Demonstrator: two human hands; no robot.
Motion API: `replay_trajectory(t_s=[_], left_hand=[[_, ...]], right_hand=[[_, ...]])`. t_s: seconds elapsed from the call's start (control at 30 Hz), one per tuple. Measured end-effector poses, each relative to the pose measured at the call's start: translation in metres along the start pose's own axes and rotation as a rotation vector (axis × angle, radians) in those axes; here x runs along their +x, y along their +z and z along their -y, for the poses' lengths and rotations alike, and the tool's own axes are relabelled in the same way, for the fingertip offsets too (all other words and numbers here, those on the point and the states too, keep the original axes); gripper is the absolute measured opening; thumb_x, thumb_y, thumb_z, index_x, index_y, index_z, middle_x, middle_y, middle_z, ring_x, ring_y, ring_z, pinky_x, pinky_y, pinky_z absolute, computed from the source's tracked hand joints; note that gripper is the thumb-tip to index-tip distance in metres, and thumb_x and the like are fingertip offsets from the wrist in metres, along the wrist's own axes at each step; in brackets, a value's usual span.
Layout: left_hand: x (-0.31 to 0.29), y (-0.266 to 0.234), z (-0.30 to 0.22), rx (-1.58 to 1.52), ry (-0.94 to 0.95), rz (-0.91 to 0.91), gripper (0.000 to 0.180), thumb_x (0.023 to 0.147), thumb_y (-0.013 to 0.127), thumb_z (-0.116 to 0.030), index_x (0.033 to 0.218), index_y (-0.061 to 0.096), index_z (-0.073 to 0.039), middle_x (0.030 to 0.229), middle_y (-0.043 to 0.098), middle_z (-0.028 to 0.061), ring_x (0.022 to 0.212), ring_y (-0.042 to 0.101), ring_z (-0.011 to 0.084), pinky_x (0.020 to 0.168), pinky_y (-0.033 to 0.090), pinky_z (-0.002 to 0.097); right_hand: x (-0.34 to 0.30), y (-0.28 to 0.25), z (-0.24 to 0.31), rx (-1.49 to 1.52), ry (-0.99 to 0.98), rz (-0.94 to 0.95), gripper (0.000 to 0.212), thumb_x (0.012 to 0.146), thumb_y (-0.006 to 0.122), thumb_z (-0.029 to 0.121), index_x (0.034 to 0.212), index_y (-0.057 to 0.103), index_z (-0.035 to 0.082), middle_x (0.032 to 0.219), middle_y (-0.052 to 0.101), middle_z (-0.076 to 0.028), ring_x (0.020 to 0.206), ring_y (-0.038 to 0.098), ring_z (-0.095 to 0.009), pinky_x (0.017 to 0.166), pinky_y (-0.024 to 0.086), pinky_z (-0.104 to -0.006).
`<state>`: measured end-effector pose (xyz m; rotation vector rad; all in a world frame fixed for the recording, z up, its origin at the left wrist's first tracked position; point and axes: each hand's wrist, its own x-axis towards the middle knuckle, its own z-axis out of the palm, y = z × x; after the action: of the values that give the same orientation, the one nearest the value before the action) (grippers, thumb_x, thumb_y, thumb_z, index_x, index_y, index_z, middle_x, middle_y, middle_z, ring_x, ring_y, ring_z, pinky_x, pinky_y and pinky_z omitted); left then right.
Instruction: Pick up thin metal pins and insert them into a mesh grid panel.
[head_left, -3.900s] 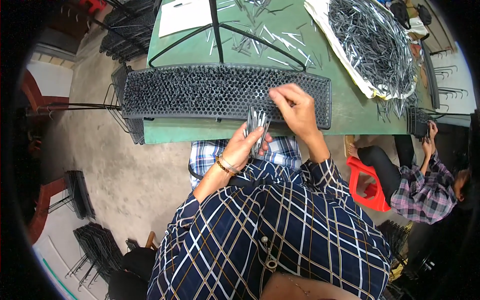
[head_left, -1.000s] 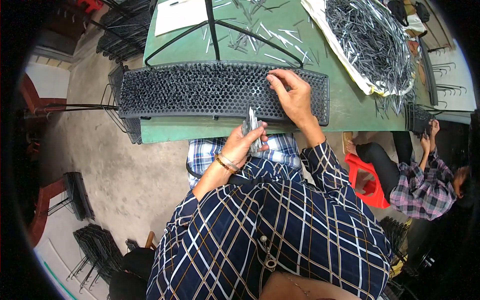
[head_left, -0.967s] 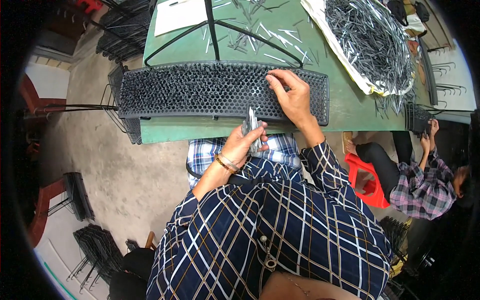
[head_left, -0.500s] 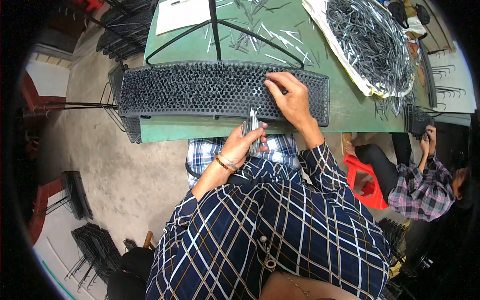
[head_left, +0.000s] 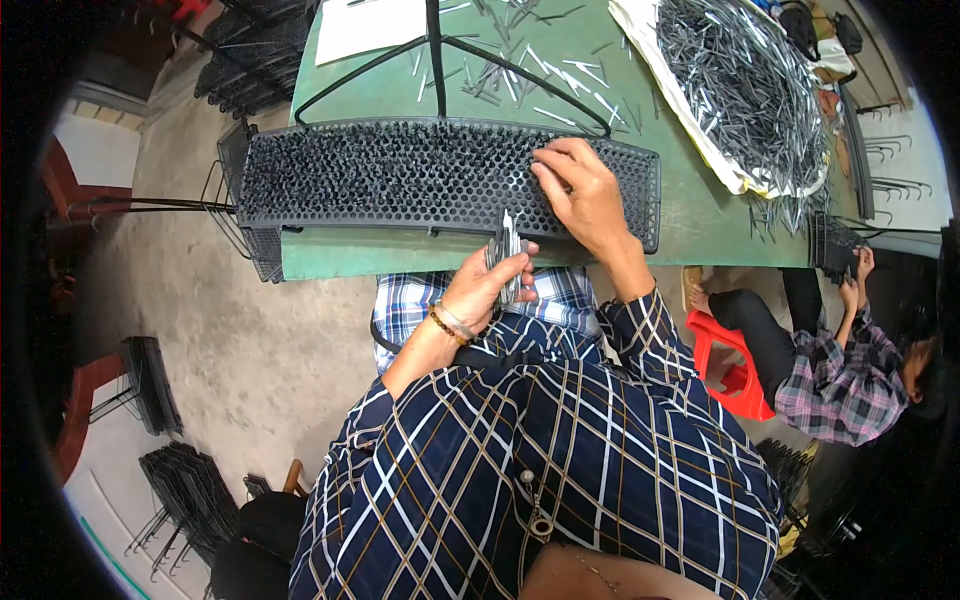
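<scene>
My left hand (head_left: 480, 284), just off the table's front edge, is closed around a bundle of thin grey sticks (head_left: 508, 240) with their tips pointing up toward the rack. A long black perforated rack (head_left: 642, 190) lies across the table, full of small round holes. Dark stick ends crowd the holes over its left and middle parts, while the right end shows bare holes. Over the right part of the rack, my right hand (head_left: 588, 198) has thumb and fingers pinched together at the holes. Whatever lies between those fingertips is too small to make out.
Black rods rise from the rack's far edge. Loose sticks (head_left: 545, 65) and a white sheet (head_left: 365, 30) lie on the green table (head_left: 690, 215). A white sack (head_left: 680, 125) heaped with sticks stands at right. Beyond it, a co-worker (head_left: 845, 385) handles another rack beside a red stool (head_left: 735, 375).
My right hand stays over nearly the same spot of the rack, its fingers shifting slightly. The left hand keeps its bundle. The view has moved a little.
</scene>
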<state>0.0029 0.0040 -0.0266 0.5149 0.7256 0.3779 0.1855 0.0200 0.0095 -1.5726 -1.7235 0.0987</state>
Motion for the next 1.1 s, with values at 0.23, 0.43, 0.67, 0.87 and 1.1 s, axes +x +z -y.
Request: replay_trajectory(t_s=[0.23,0.43,0.67,0.87,1.1], left_hand=[[-0.006,0.005,-0.011,0.128,0.096,0.192,0.026,0.091,0.054,-0.016,0.112,0.054,-0.001,0.085,0.056,0.0022,0.071,0.055,0.0096,0.059,0.049,0.0239],[-0.007,0.004,-0.010,0.141,0.095,0.240,0.029,0.092,0.053,-0.017,0.116,0.052,0.000,0.084,0.055,0.0029,0.065,0.051,0.0084,0.052,0.043,0.0214],[-0.004,-0.003,-0.008,0.107,0.099,0.178,0.031,0.093,0.051,-0.018,0.120,0.049,-0.003,0.086,0.054,0.0032,0.062,0.048,0.0078,0.048,0.039,0.0195],[-0.001,-0.010,-0.005,0.059,0.091,0.161,0.029,0.093,0.051,-0.018,0.119,0.050,-0.004,0.085,0.053,0.0025,0.061,0.046,0.0071,0.046,0.036,0.0184],[-0.005,-0.009,0.000,0.055,0.023,0.067,0.028,0.092,0.054,-0.019,0.114,0.051,-0.003,0.081,0.055,0.0039,0.060,0.049,0.0085,0.045,0.037,0.0194]], right_hand=[[-0.015,-0.008,0.019,0.518,0.438,0.362,0.019,0.085,0.065,0.016,0.092,0.068,-0.001,0.080,0.061,-0.003,0.064,0.052,-0.005,0.051,0.040,-0.0208],[-0.020,-0.007,0.015,0.873,0.702,0.343,0.023,0.084,0.066,0.020,0.089,0.067,-0.003,0.064,0.058,0.001,0.053,0.047,-0.003,0.046,0.035,-0.0172],[-0.014,-0.004,0.012,0.819,0.762,0.237,0.022,0.088,0.061,0.022,0.090,0.065,0.001,0.062,0.057,0.001,0.054,0.048,-0.003,0.049,0.036,-0.0178],[-0.010,-0.001,0.007,0.800,0.759,0.149,0.021,0.089,0.058,0.020,0.096,0.064,0.001,0.065,0.059,0.000,0.055,0.051,-0.004,0.051,0.039,-0.0178],[-0.005,-0.001,0.002,0.666,0.621,0.032,0.020,0.090,0.057,0.016,0.102,0.063,0.000,0.082,0.064,-0.002,0.060,0.054,-0.005,0.053,0.041,-0.0184]])
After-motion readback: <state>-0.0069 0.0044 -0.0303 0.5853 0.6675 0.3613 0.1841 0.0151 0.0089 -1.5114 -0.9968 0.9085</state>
